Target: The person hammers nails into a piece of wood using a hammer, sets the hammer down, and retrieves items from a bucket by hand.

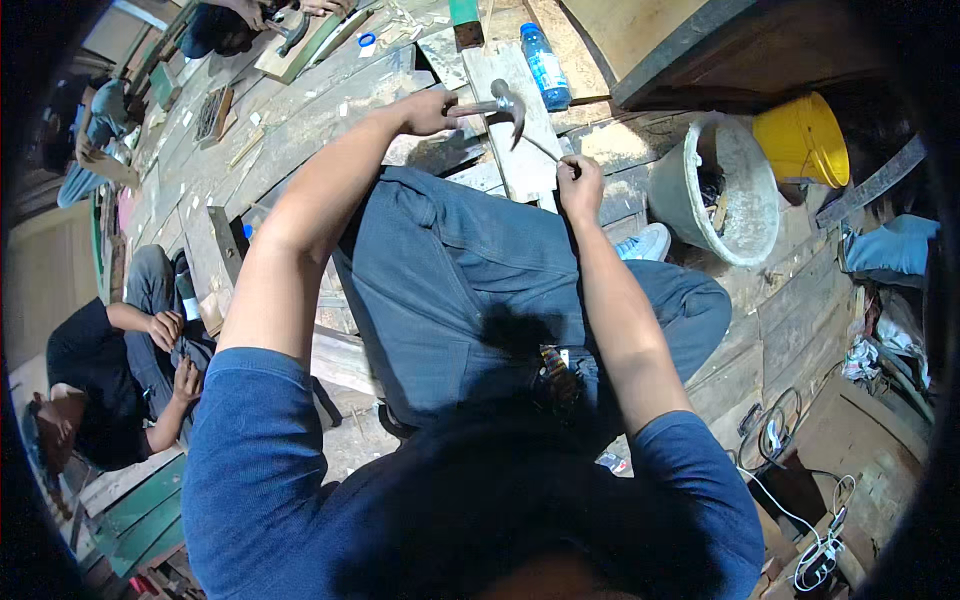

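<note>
Hammer (510, 103), brown-handled, metal-clawed, is gripped by left hand (427, 112); thin, grey, metallic-looking rod (544, 151) is pinched endwise by right hand (581, 188), presumably leaving its tip exposed.

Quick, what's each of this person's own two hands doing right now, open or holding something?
Left hand: closed, holding a hammer by its handle.
Right hand: closed, pinching a thin rod.

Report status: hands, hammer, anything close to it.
Left hand gripping hammer. Right hand pinching thin rod. Hammer head over plank. Bottle close beside plank.
</note>
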`<state>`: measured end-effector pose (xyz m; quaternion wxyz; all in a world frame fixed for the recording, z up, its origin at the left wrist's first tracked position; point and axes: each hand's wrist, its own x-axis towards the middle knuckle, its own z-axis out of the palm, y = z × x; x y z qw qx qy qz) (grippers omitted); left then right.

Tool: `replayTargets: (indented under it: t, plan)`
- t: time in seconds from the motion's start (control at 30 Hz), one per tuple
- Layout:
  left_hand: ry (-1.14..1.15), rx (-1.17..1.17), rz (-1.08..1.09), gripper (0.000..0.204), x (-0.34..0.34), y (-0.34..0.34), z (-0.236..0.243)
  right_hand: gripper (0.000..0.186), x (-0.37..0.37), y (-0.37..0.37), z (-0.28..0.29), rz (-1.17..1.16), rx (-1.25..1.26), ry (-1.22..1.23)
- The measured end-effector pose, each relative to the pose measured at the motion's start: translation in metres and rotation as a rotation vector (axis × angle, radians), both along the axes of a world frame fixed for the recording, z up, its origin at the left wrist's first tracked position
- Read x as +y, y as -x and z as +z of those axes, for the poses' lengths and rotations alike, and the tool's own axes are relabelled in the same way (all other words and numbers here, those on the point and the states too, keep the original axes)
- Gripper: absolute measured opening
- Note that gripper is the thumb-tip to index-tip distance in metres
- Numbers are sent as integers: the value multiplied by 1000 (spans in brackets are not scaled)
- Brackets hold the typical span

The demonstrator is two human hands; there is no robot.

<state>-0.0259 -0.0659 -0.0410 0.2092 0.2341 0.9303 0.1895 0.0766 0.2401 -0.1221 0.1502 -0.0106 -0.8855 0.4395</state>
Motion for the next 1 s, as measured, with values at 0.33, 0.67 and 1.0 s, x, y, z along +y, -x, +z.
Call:
replayTargets:
  t: [0.33, 0.67, 1.0]
  plan:
    - [-120, -51, 142, 51, 38, -6, 15, 9, -8, -1, 1, 14, 41, -94]
    - [18, -91, 98, 59, 37, 2, 8, 10, -8, 2, 1, -31, -24, -102]
    - [71, -143, 104, 67, 40, 1, 16, 9, -6, 3, -2, -28, 61, -100]
